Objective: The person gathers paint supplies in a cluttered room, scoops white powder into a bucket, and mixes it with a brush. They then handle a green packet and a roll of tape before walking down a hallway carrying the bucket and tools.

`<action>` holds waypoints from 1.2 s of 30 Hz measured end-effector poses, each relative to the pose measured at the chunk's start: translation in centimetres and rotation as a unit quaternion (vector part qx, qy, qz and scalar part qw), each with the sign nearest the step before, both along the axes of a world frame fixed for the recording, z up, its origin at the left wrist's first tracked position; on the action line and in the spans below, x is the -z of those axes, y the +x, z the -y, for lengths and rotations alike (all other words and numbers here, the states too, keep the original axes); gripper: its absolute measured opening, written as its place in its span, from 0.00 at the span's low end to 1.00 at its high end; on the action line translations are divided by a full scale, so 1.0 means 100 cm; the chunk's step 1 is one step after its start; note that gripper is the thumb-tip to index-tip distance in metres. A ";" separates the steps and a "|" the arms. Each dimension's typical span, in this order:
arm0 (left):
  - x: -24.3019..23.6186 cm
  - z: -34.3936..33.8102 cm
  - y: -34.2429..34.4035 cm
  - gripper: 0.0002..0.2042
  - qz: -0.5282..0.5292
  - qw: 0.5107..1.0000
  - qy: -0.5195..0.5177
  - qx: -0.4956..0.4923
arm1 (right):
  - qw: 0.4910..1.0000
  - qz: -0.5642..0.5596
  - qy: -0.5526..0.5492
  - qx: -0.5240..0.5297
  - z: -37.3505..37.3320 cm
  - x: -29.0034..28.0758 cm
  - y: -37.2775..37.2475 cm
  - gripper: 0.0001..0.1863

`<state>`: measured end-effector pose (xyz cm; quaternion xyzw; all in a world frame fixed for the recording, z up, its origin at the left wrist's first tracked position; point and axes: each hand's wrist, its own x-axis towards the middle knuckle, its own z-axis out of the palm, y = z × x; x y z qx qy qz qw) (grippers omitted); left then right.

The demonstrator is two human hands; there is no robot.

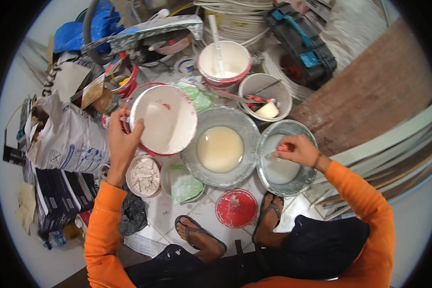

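My left hand (126,137) grips a white plastic bucket (175,120) with a red outer edge, tipped so its pale, stained inside shows. My right hand (296,151) is closed on a small red object (285,148), partly hidden by the fingers, over a grey bucket (278,170) of cloudy whitish liquid. Between my hands sits a wide grey basin (247,139) holding cream-coloured liquid. Below the white bucket are a tub of white paste (144,175) and a container with green plastic (182,185).
Behind are a white bucket (240,60) with a stick, a tool bucket (283,89), cable coils (228,21) and a black case (302,41). Bags (67,134) and boxes (55,197) crowd the left, planks (350,86) the right. A red lid (236,209) lies between my feet.
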<state>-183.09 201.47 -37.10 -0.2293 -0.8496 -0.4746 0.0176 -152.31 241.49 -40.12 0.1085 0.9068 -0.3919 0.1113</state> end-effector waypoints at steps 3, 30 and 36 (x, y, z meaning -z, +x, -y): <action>0.004 -0.006 -0.001 0.21 -0.032 0.999 0.005 -0.004 | 0.996 -0.082 0.034 -0.032 0.015 0.038 -0.001 0.11; 0.015 -0.022 0.025 0.26 0.066 0.965 0.219 -0.129 | 0.968 -0.070 -0.128 0.204 -0.055 0.022 0.043 0.09; 0.018 -0.015 0.003 0.27 0.122 0.947 0.267 -0.132 | 0.971 -0.045 -0.116 0.206 -0.057 0.020 0.045 0.09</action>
